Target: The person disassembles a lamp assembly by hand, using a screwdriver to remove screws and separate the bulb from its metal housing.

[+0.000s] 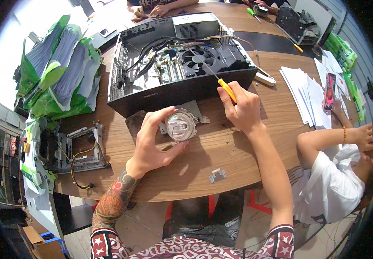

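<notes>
My left hand (155, 139) holds a round glass lamp-like part (178, 127) with a metal rim, its fingers and thumb around the part's sides, over small plates on the table. My right hand (242, 103) grips a yellow-handled screwdriver (226, 90), its long shaft pointing up-left over a black fan (197, 60) inside the open black computer case (156, 97). The case lies on its side behind my hands, with cables and boards inside. A small metal bracket (216, 175) lies on the wooden table (195, 157) near the front edge.
Paper bundles (55, 69) in green wrappers stand left, above a metal frame with wires (79, 153). Loose papers (298, 95) lie right. A person in white (326, 181) sits at the right, near a phone held upright (329, 90). Other people's hands (152, 11) are at the far edge.
</notes>
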The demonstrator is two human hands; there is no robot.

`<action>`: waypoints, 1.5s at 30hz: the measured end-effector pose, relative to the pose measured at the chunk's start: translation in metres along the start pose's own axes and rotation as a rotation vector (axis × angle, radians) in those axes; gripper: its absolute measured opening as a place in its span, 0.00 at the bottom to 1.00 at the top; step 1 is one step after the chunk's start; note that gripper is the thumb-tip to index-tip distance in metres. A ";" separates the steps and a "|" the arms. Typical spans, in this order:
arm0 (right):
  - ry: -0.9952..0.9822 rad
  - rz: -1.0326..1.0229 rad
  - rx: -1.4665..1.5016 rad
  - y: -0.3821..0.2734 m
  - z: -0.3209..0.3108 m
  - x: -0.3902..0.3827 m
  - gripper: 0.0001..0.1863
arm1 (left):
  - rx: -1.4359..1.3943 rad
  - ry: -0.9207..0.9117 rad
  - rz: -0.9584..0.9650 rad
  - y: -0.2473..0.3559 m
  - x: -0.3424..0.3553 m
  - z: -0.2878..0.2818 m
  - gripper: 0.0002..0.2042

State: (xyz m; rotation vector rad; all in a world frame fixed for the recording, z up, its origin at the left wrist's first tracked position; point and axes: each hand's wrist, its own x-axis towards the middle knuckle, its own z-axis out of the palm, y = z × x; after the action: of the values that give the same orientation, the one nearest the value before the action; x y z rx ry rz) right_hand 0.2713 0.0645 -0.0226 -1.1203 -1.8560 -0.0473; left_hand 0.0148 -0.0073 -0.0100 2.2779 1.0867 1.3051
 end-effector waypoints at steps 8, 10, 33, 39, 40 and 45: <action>-0.003 0.001 0.011 0.002 0.001 -0.002 0.13 | 0.022 -0.209 -0.048 -0.007 -0.003 0.007 0.41; -0.007 0.002 0.009 0.003 0.001 -0.002 0.13 | 0.019 -0.199 -0.046 -0.004 -0.002 0.007 0.41; 0.009 -0.036 0.022 0.002 0.001 -0.001 0.13 | -0.287 0.071 -0.046 -0.008 -0.008 -0.005 0.34; 0.018 -0.037 0.035 0.001 0.000 0.000 0.13 | -0.310 -0.013 -0.151 -0.011 -0.004 -0.003 0.34; 0.018 -0.037 0.038 0.002 0.000 -0.001 0.13 | -0.278 -0.043 -0.133 -0.012 -0.004 -0.001 0.35; 0.026 -0.038 0.055 0.002 0.000 0.000 0.13 | -0.237 -0.099 -0.086 -0.014 -0.004 0.001 0.36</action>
State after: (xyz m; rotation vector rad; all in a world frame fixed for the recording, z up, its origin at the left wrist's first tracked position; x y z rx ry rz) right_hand 0.2724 0.0660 -0.0236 -1.0420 -1.8448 -0.0330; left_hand 0.0082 -0.0010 -0.0210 2.0751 0.9329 1.2043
